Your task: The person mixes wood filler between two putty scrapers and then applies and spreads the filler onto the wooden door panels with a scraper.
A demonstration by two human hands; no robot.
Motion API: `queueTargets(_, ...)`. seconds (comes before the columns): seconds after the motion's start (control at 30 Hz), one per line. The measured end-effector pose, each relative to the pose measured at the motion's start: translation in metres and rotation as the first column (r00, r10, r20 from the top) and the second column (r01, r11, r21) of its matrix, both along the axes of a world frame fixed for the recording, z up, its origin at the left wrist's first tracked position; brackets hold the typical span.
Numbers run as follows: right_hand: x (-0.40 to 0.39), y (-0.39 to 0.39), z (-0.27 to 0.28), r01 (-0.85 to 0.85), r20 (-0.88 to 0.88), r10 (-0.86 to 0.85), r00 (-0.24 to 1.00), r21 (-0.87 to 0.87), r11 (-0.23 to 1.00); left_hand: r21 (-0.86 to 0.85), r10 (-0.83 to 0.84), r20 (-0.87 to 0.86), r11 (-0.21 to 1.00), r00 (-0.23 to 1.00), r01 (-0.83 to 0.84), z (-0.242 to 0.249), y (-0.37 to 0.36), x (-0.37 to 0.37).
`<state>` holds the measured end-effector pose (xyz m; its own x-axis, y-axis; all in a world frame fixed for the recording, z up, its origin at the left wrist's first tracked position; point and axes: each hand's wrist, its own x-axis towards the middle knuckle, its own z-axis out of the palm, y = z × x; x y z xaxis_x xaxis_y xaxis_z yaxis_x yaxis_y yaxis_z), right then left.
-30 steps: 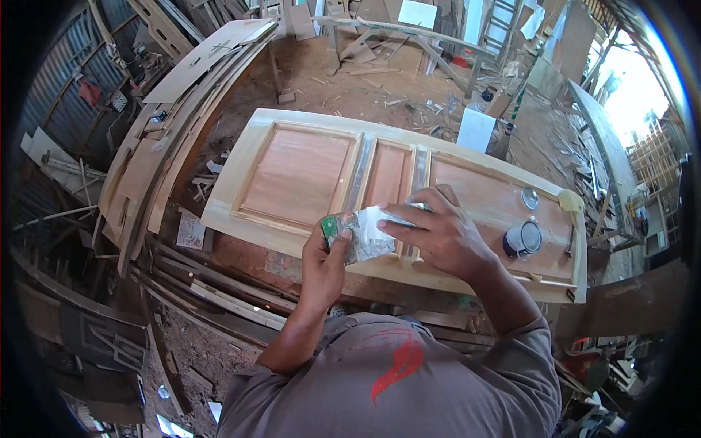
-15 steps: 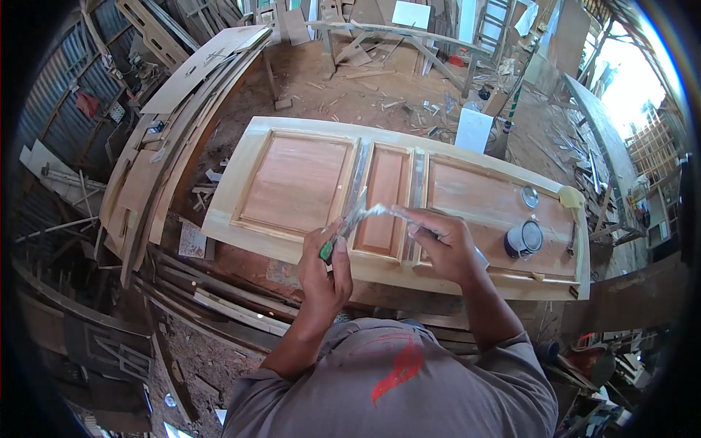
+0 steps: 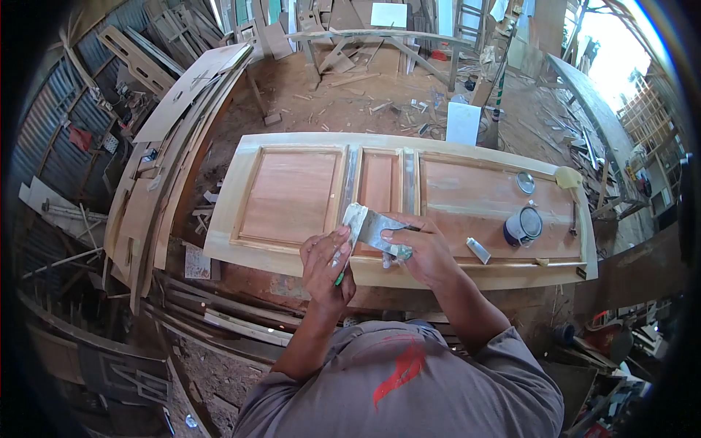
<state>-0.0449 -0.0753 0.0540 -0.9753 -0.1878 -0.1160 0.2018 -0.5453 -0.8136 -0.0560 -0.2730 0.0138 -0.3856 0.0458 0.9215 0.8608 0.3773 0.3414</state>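
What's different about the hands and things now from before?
The left hand turned its scraper from flat side up to nearly edge-on. The right hand tipped its blade, so the flat side shows. The white tube is now fully in view; before it wasn't. Neither hand visibly let go. The can and door stayed put.

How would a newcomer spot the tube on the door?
Find the panelled wooden door, then the wide recessed panel at image right. The small pale tube lies there between the right hand and the can; it's slim and elongated, the can round.
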Motion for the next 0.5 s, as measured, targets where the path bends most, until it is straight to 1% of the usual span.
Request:
queueTargets(0.03, 0.000, 0.003, 0.000, -0.034, 0.023, 0.034, 0.999, -0.031, 0.999, -0.020, 0.007, -0.005, 1.000, 1.000, -0.007, -0.003, 0.001, -0.002)
queueTargets(0.13, 0.002, 0.007, 0.006, -0.053, 0.079, 0.056, 0.995, -0.039, 0.998, -0.049, 0.044, -0.005, 0.998, 0.999, -0.044, -0.015, -0.001, -0.007)
queueTargets(0.23, 0.006, 0.014, 0.008, -0.147, 0.019, 0.151, 0.988, -0.131, 0.980, -0.045, 0.049, 0.026, 0.998, 0.998, -0.047, -0.018, -0.007, -0.006)
queueTargets(0.27, 0.007, 0.017, 0.013, -0.131, -0.056, 0.133, 0.990, 0.046, 0.990, -0.041, 0.043, 0.042, 0.998, 0.998, -0.042, -0.019, -0.008, -0.005)
queueTargets(0.3, 0.009, 0.021, 0.020, -0.097, -0.133, 0.128, 0.983, 0.217, 0.971, 0.121, -0.025, 0.230, 0.993, 0.973, -0.003, -0.021, -0.006, 0.001)
queueTargets(0.33, 0.009, 0.023, 0.024, -0.047, -0.210, 0.135, 0.968, 0.379, 0.924, 0.284, -0.122, 0.395, 0.959, 0.910, 0.005, -0.024, 0.000, 0.011)
queueTargets(0.37, 0.003, 0.024, 0.027, 0.110, -0.453, 0.152, 0.878, 0.501, 0.858, 0.439, -0.241, 0.525, 0.898, 0.816, -0.017, -0.026, 0.002, 0.016)
queueTargets(0.4, -0.006, 0.025, 0.030, 0.292, -0.657, 0.205, 0.726, 0.564, 0.772, 0.576, -0.409, 0.557, 0.817, 0.723, 0.018, -0.020, 0.001, 0.017)
queueTargets(0.43, -0.013, 0.027, 0.033, 0.479, -0.800, 0.289, 0.527, 0.560, 0.676, 0.701, -0.569, 0.552, 0.713, 0.610, 0.030, -0.010, -0.001, 0.017)
queueTargets(0.47, -0.017, 0.029, 0.034, 0.505, -0.801, 0.337, 0.494, 0.581, 0.638, 0.808, -0.712, 0.509, 0.589, 0.483, 0.017, -0.001, -0.002, 0.018)
queueTargets(0.5, -0.021, 0.031, 0.036, 0.532, -0.799, 0.386, 0.461, 0.597, 0.600, 0.864, -0.796, 0.460, 0.503, 0.393, 0.008, 0.006, -0.003, 0.019)
